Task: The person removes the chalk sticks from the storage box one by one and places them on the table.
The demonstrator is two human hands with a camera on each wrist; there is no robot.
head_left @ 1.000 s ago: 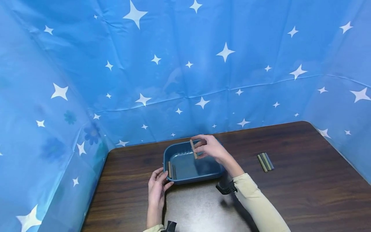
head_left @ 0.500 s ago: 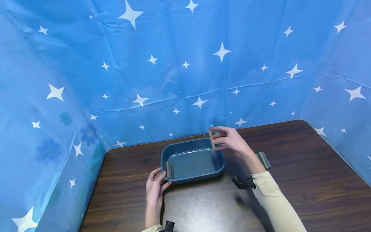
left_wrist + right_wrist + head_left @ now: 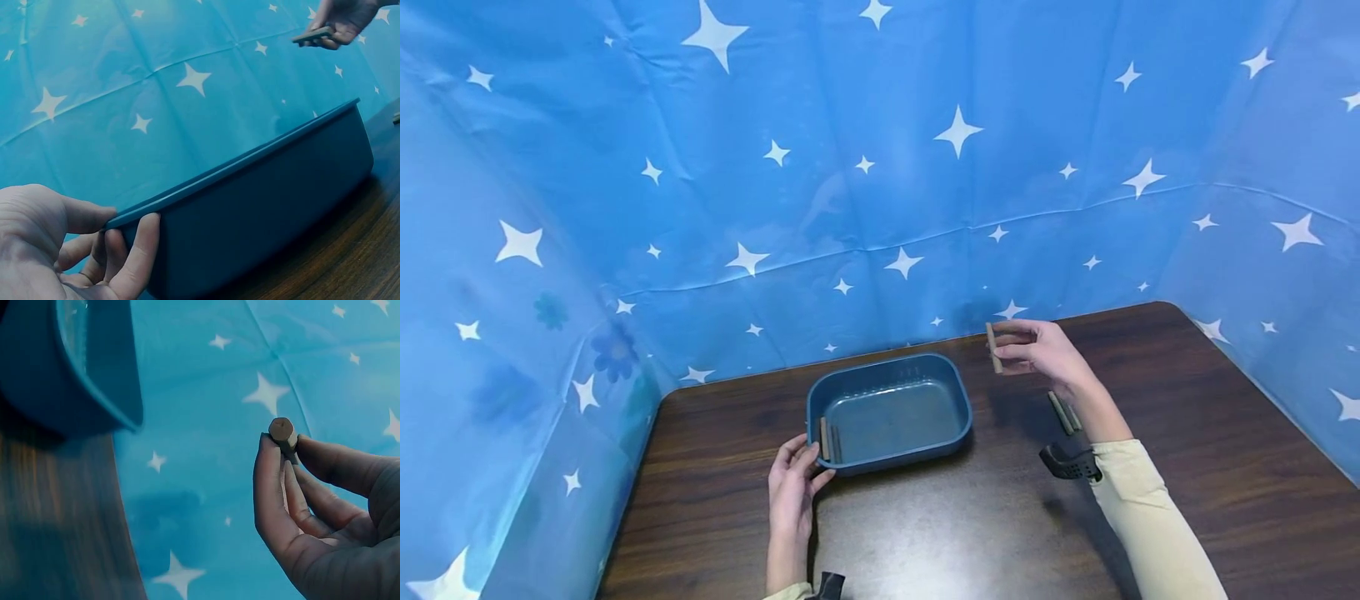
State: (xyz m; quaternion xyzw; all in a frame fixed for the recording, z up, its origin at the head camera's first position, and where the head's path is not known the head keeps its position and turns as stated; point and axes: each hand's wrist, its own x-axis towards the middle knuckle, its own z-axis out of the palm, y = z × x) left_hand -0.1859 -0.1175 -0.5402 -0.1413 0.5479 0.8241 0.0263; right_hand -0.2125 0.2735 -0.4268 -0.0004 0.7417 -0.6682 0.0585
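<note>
My left hand (image 3: 792,483) grips the near left corner of a blue rectangular tray (image 3: 891,459). In the left wrist view the thumb lies at the tray's rim (image 3: 237,167) and the fingers curl against its outer wall. Inside the tray, a brown stick (image 3: 825,437) lies along the left side beside a darker strip. Right of the tray, above the table, my right hand (image 3: 1041,350) pinches a short brown stick (image 3: 993,348) between thumb and fingers. The right wrist view shows this stick's blunt end (image 3: 282,429) pointing at the camera.
Green sticks (image 3: 1062,412) lie on the dark wooden table (image 3: 970,517), partly hidden below the right forearm. A blue star-patterned cloth (image 3: 820,208) hangs behind the table and along both sides. Black camera mounts (image 3: 1070,463) sit at the wrists.
My right hand has carried the brown stick rightward from over the tray to beyond its right side. The left hand keeps its grip on the corner. The head view has shifted slightly.
</note>
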